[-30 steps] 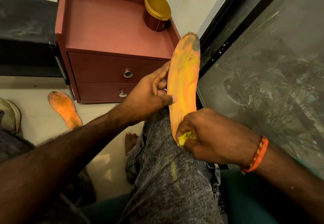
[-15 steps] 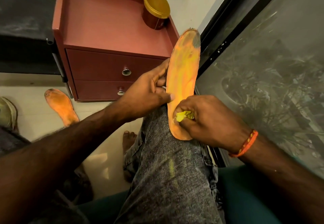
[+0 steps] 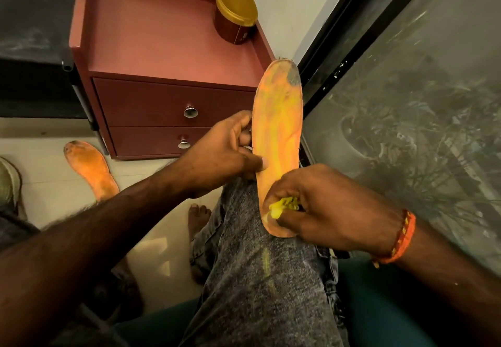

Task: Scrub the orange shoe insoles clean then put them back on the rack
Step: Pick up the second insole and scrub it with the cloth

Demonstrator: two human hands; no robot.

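I see the insole (image 3: 276, 140) propped on my knee (image 3: 252, 238), left hand (image 3: 222, 154) pinching its edge, right hand (image 3: 325, 208) clenched round a yellow scrubber (image 3: 282, 207) pressed on its heel.

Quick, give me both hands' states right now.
Left hand: holding the insole, thumb on its face.
Right hand: pinching a yellow scrubber against the insole's heel end.
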